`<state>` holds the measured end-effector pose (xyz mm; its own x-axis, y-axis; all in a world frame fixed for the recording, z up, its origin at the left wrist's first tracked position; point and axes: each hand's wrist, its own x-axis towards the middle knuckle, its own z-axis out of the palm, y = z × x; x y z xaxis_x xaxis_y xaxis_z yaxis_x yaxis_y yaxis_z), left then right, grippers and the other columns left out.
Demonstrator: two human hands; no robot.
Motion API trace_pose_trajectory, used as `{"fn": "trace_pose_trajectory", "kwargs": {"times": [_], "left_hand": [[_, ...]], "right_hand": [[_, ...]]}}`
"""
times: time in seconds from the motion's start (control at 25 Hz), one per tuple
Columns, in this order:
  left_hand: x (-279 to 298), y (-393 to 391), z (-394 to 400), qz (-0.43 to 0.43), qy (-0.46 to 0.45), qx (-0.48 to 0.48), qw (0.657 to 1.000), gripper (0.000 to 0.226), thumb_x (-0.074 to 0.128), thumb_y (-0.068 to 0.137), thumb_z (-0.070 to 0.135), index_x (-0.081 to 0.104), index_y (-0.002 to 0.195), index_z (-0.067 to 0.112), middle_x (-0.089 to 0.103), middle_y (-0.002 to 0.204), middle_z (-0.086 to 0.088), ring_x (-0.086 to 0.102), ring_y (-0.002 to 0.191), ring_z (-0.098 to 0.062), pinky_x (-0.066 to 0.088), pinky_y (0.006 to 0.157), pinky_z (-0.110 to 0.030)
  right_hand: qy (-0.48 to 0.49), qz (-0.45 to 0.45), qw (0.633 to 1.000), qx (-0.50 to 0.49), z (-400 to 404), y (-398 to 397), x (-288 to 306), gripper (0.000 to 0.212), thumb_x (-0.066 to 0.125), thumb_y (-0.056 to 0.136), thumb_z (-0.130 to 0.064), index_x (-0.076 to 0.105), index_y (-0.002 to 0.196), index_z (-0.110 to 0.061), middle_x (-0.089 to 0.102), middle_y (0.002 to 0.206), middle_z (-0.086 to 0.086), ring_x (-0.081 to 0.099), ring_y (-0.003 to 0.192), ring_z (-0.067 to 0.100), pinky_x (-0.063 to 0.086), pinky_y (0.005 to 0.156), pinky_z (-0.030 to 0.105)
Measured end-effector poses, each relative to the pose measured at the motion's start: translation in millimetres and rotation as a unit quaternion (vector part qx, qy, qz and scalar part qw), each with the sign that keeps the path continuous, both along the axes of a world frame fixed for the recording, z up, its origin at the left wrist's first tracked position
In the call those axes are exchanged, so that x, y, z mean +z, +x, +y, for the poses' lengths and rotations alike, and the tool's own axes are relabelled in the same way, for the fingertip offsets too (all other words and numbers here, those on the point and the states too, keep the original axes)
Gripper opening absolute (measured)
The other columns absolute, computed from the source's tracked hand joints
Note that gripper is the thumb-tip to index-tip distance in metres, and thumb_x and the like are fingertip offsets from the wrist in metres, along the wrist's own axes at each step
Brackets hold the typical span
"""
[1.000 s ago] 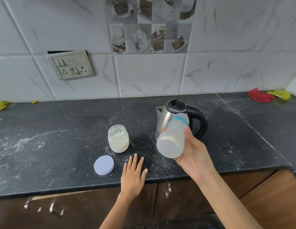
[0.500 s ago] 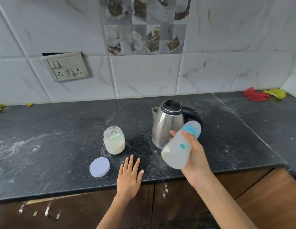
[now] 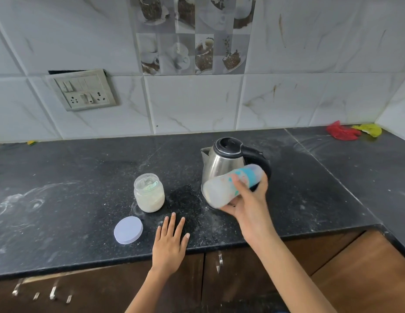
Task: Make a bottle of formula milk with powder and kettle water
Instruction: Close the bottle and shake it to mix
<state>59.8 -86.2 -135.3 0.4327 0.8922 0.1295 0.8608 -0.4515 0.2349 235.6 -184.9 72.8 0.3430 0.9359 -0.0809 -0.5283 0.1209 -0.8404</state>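
head view: worn on the person's head, looking forward and down | faces the tiled wall [image 3: 192,105] across the dark counter [image 3: 72,199] | close in, counter front edge and cupboard doors [image 3: 237,272] near the bottom, both forearms reaching in from below | wide-angle, straight edges bowed | only one view, nothing shared

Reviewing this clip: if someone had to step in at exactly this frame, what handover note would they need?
Right hand: gripping the capped baby bottle, tilted nearly sideways in front of the kettle; cloudy liquid inside.
Left hand: empty, flat on the countertop edge.
Powder jar: open, left of the kettle; its lid lies on the counter in front of it.
Done, apparently: powder and water in, cap on.
Left: finish mixing, set the bottle upright, put the lid back on the jar.
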Motion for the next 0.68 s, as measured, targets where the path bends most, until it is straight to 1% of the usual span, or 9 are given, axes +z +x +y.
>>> {"fn": "trace_pose_trajectory", "kwargs": {"times": [0.08,0.12,0.24,0.28,0.4,0.44,0.52,0.64,0.68], "left_hand": [[0.5,-0.3,-0.8,0.009,-0.007,-0.012,1.000,0.061,0.005,0.097,0.050,0.038,0.139,0.020,0.044,0.144,-0.011,0.041,0.132,-0.032,0.015,0.107,-0.038],[1.1,-1.3,-0.5,0.011,-0.007,-0.016,1.000,0.062,0.004,0.097,0.050,0.039,0.138,0.020,0.046,0.142,-0.011,0.043,0.131,-0.033,0.017,0.106,-0.038],[4.5,0.1,1.1,0.007,-0.014,0.004,1.000,0.065,0.006,0.096,0.052,0.045,0.137,0.021,0.042,0.145,-0.009,0.039,0.134,-0.031,0.023,0.111,-0.041],[4.1,1.6,0.4,0.007,-0.012,0.007,1.000,0.066,0.005,0.096,0.052,0.047,0.136,0.020,0.042,0.145,-0.009,0.040,0.133,-0.032,0.024,0.111,-0.041],[5.8,0.1,0.2,0.008,-0.020,-0.006,1.000,0.073,0.001,0.096,0.052,0.053,0.130,0.014,0.051,0.138,-0.013,0.048,0.126,-0.036,0.032,0.106,-0.047],[6.4,-0.8,1.6,0.008,-0.025,-0.005,1.000,0.072,0.001,0.096,0.052,0.052,0.130,0.015,0.050,0.139,-0.013,0.047,0.127,-0.036,0.036,0.104,-0.049],[6.9,1.9,2.4,0.015,-0.033,0.000,0.999,0.072,0.001,0.095,0.054,0.047,0.136,0.017,0.041,0.145,-0.011,0.039,0.133,-0.034,0.033,0.104,-0.050],[5.6,2.0,3.8,0.018,-0.041,-0.008,0.999,0.077,-0.002,0.095,0.055,0.050,0.134,0.013,0.045,0.142,-0.014,0.044,0.129,-0.038,0.037,0.102,-0.053],[7.4,1.2,4.5,0.013,-0.035,-0.014,0.999,0.082,-0.007,0.092,0.058,0.045,0.137,0.013,0.039,0.146,-0.013,0.039,0.133,-0.038,0.032,0.106,-0.052]], "right_hand": [[-0.030,-0.089,0.990,0.101,-1.8,-15.9,-6.2,0.086,0.079,0.072,-0.013,0.032,0.135,-0.048,0.054,0.129,0.007,0.064,0.111,0.027,0.059,0.074,0.053],[-0.034,-0.101,0.988,0.115,0.4,-20.0,-9.3,0.087,0.078,0.070,-0.013,0.031,0.135,-0.047,0.054,0.129,0.007,0.065,0.110,0.026,0.059,0.074,0.051],[-0.014,0.049,0.999,-0.018,13.5,-13.8,-14.5,0.078,0.071,0.076,-0.011,0.031,0.138,-0.039,0.053,0.131,0.009,0.064,0.108,0.029,0.060,0.069,0.050],[-0.013,0.062,0.998,-0.015,13.8,-13.6,-14.3,0.076,0.070,0.080,-0.010,0.031,0.138,-0.039,0.053,0.131,0.009,0.064,0.108,0.030,0.060,0.069,0.051],[-0.019,-0.029,0.996,0.082,11.5,-20.8,-20.9,0.081,0.073,0.075,-0.010,0.032,0.139,-0.040,0.056,0.128,0.009,0.066,0.109,0.028,0.059,0.074,0.053],[-0.008,-0.004,0.999,0.051,13.6,-21.0,-21.9,0.081,0.072,0.076,-0.010,0.033,0.139,-0.039,0.055,0.130,0.009,0.065,0.110,0.028,0.059,0.074,0.052],[0.003,0.064,0.998,-0.023,18.2,-15.5,-23.1,0.076,0.069,0.082,-0.008,0.031,0.141,-0.038,0.053,0.132,0.010,0.063,0.111,0.030,0.059,0.073,0.052],[-0.026,-0.015,0.998,0.051,17.7,-18.2,-20.7,0.081,0.072,0.078,-0.009,0.030,0.140,-0.040,0.059,0.124,0.006,0.067,0.107,0.027,0.059,0.074,0.051],[-0.030,-0.011,0.998,0.048,20.6,-18.2,-21.5,0.080,0.073,0.078,-0.008,0.032,0.139,-0.038,0.060,0.123,0.006,0.068,0.104,0.027,0.059,0.073,0.051]]}}
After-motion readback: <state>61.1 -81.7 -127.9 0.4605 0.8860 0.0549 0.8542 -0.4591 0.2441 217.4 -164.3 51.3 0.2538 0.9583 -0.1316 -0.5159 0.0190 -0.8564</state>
